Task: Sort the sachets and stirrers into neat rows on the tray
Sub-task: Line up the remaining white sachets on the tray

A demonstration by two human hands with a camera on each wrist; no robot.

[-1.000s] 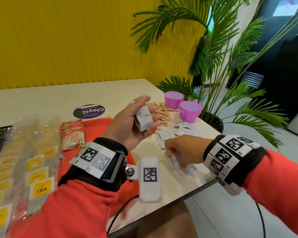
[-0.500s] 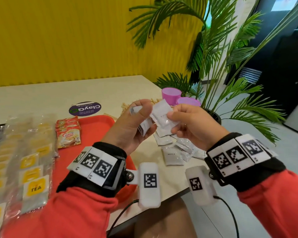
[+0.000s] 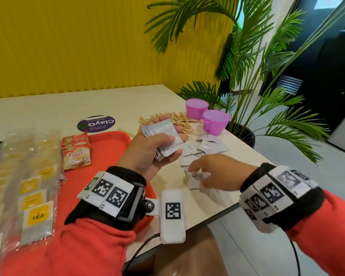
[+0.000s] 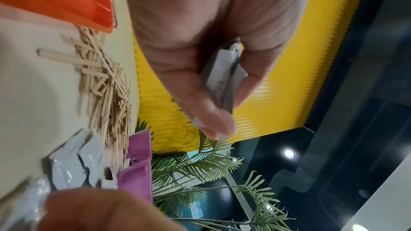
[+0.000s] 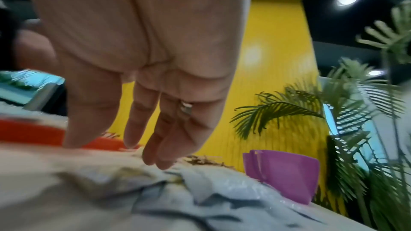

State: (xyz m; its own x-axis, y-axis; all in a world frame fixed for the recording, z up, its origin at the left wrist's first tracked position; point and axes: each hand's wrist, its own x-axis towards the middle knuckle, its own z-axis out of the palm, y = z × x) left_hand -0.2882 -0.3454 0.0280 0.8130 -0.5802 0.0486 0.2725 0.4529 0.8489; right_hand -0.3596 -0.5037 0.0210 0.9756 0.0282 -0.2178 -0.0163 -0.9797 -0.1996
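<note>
**White sachets gathered in the left hand**

The left hand [image 3: 147,154] holds a stack of white sachets [image 3: 163,136], thumb and fingers curled round it, above the red tray's [image 3: 108,144] edge; the right hand [image 3: 213,172] reaches down – fingers extended, loosely together – onto loose sachets [image 3: 203,150] on the surface [image 3: 48,108]; stirrers [image 3: 179,124] lie piled beyond.

The right hand [image 3: 213,172] is motion-blurred in the head view, so whether its fingertips touch the white sachets [image 3: 197,179] beneath them cannot be told. The left hand [image 3: 147,150] covers the lower part of its sachet stack [image 3: 163,138]. Beside the orange tray [image 3: 108,140], the tea bag rows [image 3: 28,186] run off the picture's left edge.
</note>
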